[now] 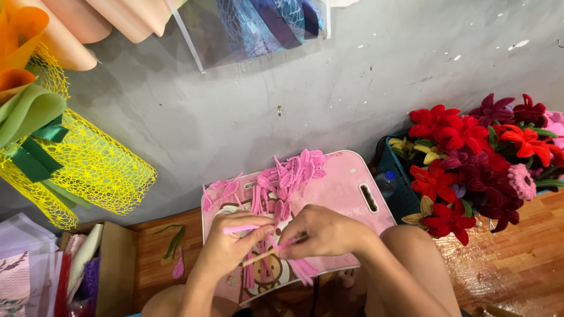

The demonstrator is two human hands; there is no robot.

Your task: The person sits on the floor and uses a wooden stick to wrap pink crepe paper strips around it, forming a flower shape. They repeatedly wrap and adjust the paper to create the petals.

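The fingers hide what is pinched where the two hands meet, and the picture printed on the pink plastic lap board [346, 188] is mostly covered by hands and stems. At the left edge a brown cardboard box [114, 264] of paper sheets is cut off, as are the yellow net wrapping roll [100, 170] and peach paper rolls [88, 23] against the grey wall. A dark crate holds a bunch of red, maroon and pink fuzzy-wire flowers [470, 158] at the right, standing on the wooden floor. The left hand [226, 246] closes on a pink fuzzy wire stem [241, 228]; the right hand [320, 232] pinches a thin wooden stick [264, 255] just beside it. A cluster of pink fuzzy-wire petals [291, 176] lies on the board above the hands.
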